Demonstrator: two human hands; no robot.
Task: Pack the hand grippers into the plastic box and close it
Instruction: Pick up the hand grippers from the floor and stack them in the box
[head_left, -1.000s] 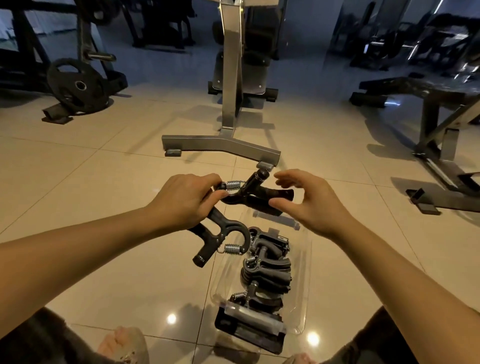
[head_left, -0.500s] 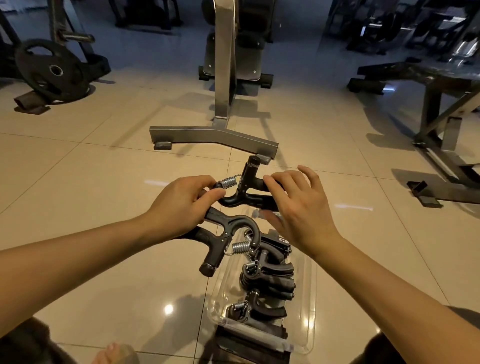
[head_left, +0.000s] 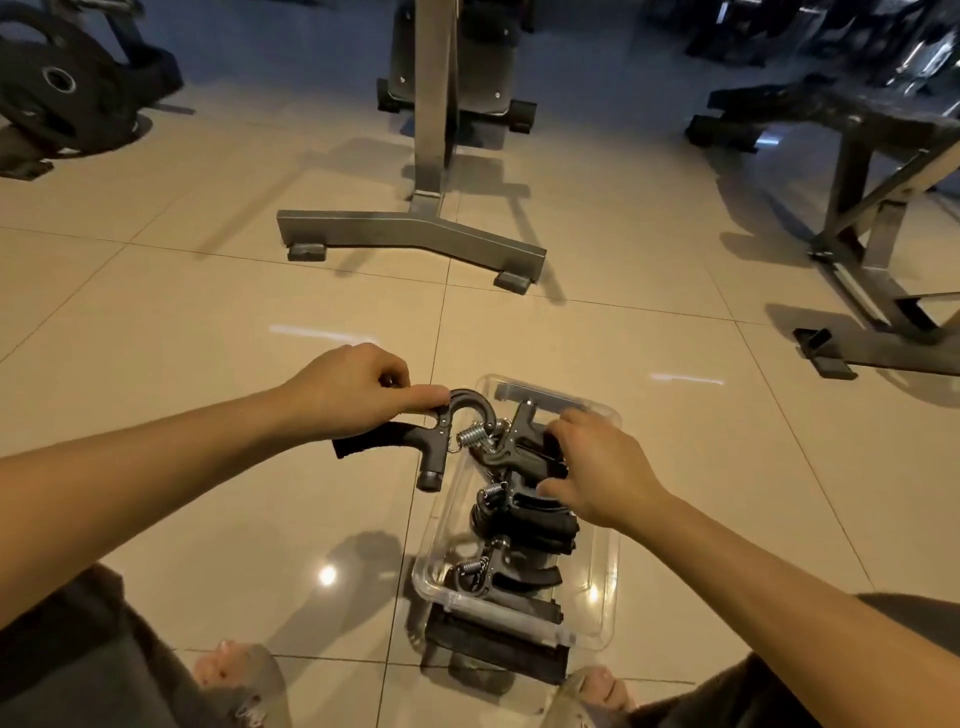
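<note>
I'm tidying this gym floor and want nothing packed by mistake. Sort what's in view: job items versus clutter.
Part of the job:
- clear plastic box
- hand grippers already in the box
- hand gripper in the left hand
- hand gripper under the right hand
- dark lid, partly under the box

Just lying about:
- weight plate
- metal stand
- bench frame

One camera only, worn on my head, so there is no second view to share anything with. It looks forward and steeply down over my own forearms, which run in from the bottom corners. My left hand (head_left: 358, 389) and right hand (head_left: 597, 467) sit near the middle, close beneath the lens, over the clear plastic box (head_left: 605, 597) on the tiled floor (head_left: 208, 322). The wide angle bends the edges and reaches up to the grey machine base (head_left: 415, 234) well beyond, near the top.
</note>
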